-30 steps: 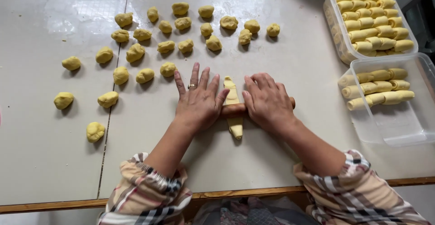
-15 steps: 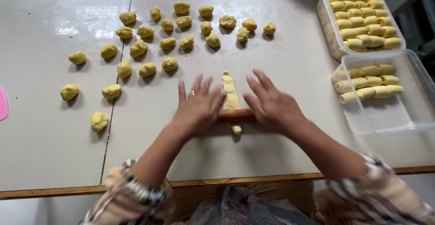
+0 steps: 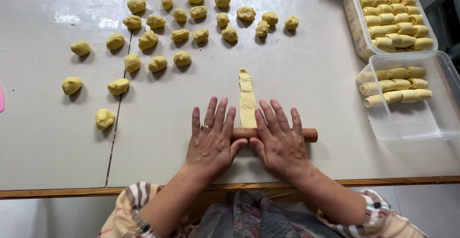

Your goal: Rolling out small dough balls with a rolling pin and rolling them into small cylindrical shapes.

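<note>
Both hands lie flat, palms down, fingers spread, on a wooden rolling pin (image 3: 306, 135) near the table's front edge. The left hand (image 3: 211, 144) and right hand (image 3: 280, 144) press on the pin without gripping it; they cover most of it, so only its right end and a short piece between the hands show. A long, thin strip of yellow dough (image 3: 247, 99) runs away from the pin, between the two sets of fingers, flat on the white table (image 3: 311, 75). Its near end is hidden under the pin and hands.

Beyond the strip, many small dough lumps (image 3: 158, 22) sit apart from one another in loose rows across the far left of the table. On the right stand two clear plastic tubs: the far tub (image 3: 352, 15) is packed with rolled dough pieces, and the near tub (image 3: 412, 123) holds three rolls at its far end. The near tub's right side is cut off by the picture's edge. A pink thing (image 3: 1, 98) at the left edge is barely visible. Plaid sleeves (image 3: 129, 209) cover the forearms at the bottom.
</note>
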